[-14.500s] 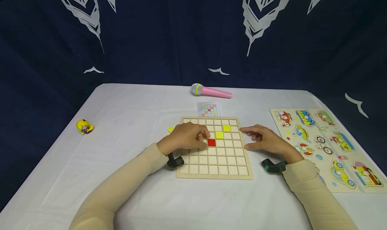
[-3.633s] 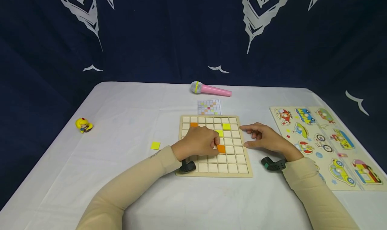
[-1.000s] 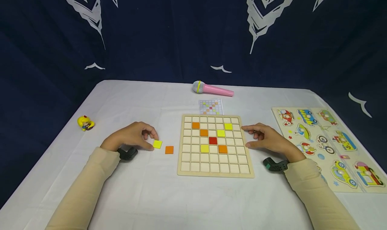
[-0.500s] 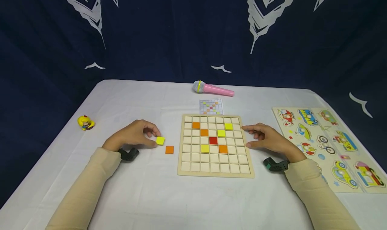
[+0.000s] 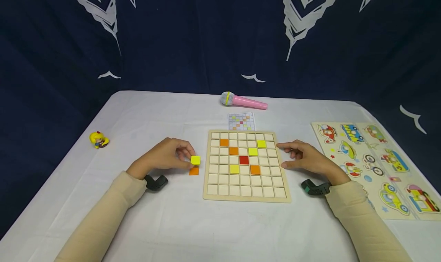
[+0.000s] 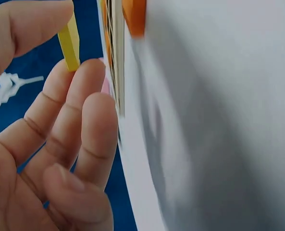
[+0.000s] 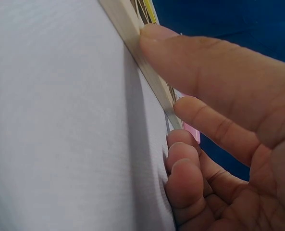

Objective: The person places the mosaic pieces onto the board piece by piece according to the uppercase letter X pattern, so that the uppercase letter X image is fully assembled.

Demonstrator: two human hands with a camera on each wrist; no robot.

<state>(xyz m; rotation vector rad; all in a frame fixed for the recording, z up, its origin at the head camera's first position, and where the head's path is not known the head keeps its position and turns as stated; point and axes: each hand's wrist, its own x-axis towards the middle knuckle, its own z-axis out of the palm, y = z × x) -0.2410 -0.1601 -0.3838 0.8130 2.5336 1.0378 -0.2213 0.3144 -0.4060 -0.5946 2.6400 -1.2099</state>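
Note:
Between thumb and fingertips, my left hand (image 5: 169, 154) pinches a yellow square tile (image 5: 195, 160), raised over the cloth in the left wrist view. An orange tile (image 5: 194, 171) lies just below it, partly covered by the yellow one in the head view. To the right is a wooden grid board (image 5: 229, 197) with several coloured tiles set in its cells, among them a red tile (image 5: 244, 160) near the middle. My right hand (image 5: 304, 156) rests at the board's right edge, with the thumb (image 7: 180, 57) and index fingertip touching the rim.
Behind the board lies a small printed pattern card (image 5: 241, 121), and beyond it a pink toy microphone (image 5: 246, 102). A yellow-haired figurine (image 5: 98, 140) stands at far left. A vehicle puzzle board (image 5: 373, 168) covers the right side.
My left hand has lifted the yellow tile from the table and carried it right, over the loose orange tile. Earlier, several tiles were placed on the board. The right hand stays put.

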